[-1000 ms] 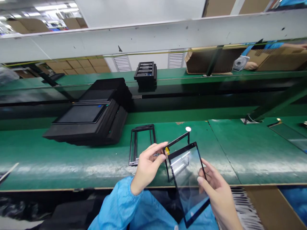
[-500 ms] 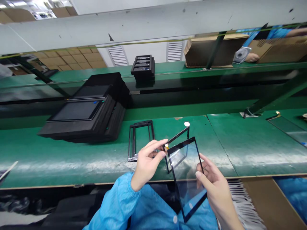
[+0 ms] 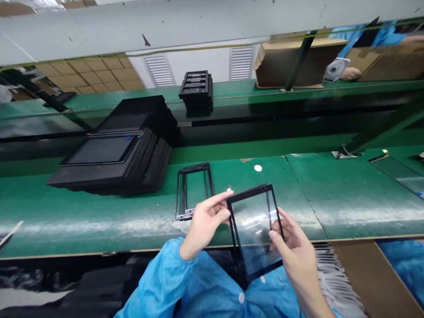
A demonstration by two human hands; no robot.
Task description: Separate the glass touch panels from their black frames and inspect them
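Evidently, the two pieces had come together since the earlier views: a second before, the thin black frame [image 3: 232, 207] stood apart behind the glass panel [image 3: 256, 234], angled up toward the centre of the picture; at this moment it sat almost flush behind the panel, only its left edge and top rim showing. I judged the frame and panel were being aligned one onto the other, with the fit close but not confirmed seated.

My left hand [image 3: 205, 223], low centre of the frame, was closed in a pinch, thumb and forefinger gripping the upper left corner of the pair. My right hand [image 3: 293, 251], lower right of centre, was partly curled, fingers spread behind the panel's right edge and thumb on its face, supporting it. The panel was held between both hands, tilted, above the near edge of the green belt [image 3: 99, 221] and over my blue sleeve [image 3: 165, 282].

Noted on the belt: a second empty frame [image 3: 194, 190] lying flat just left of my left hand, apart from it; a stack of black trays [image 3: 112, 154] at left of the picture; a smaller tray stack [image 3: 196, 88] at upper centre. Another person's hand [image 3: 351, 73] rested by a cardboard box [image 3: 288, 64] at upper right.
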